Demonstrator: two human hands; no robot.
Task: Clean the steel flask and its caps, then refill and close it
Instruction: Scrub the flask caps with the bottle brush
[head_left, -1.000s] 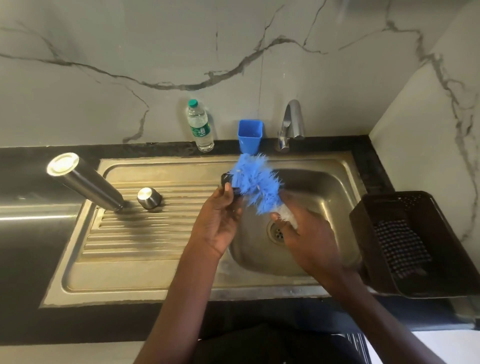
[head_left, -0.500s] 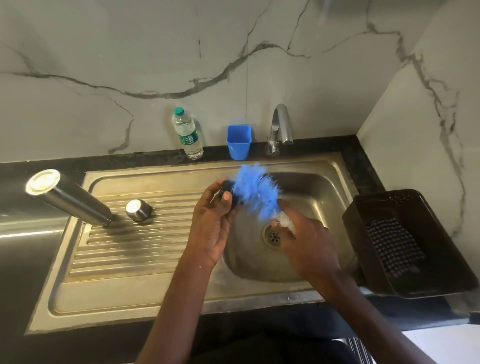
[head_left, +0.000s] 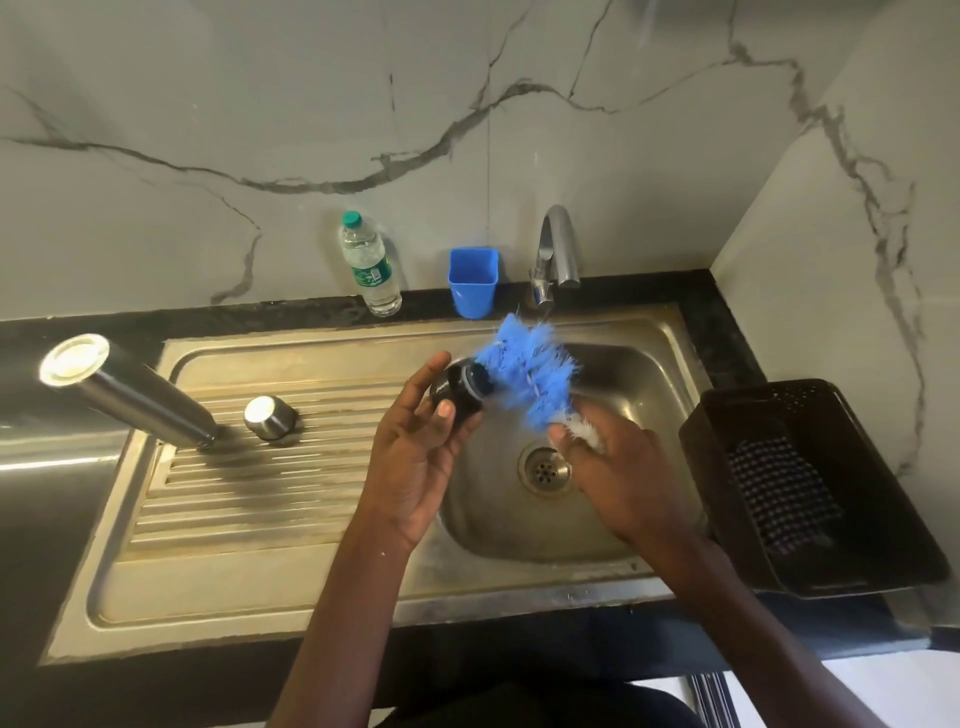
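My left hand (head_left: 415, 447) holds a small black inner cap (head_left: 457, 392) over the sink basin, thumb and fingers round it. My right hand (head_left: 618, 473) grips the handle of a bottle brush with blue bristles (head_left: 530, 371), and the bristles press against the cap's open end. The steel flask (head_left: 130, 392) stands upside down on the ribbed drainboard at the left. Beside it sits the steel outer cap (head_left: 270, 415), upside down too.
The steel sink (head_left: 649, 364) has a drain (head_left: 543, 470) under my hands and a tap (head_left: 556, 249) behind. A plastic water bottle (head_left: 369, 270) and a blue cup (head_left: 472, 280) stand on the back ledge. A dark basket (head_left: 810, 488) with a checked cloth sits at the right.
The brush has shifted up and right against the cap while my left hand turns the cap. My head has tilted, so the whole scene sits lower in view.
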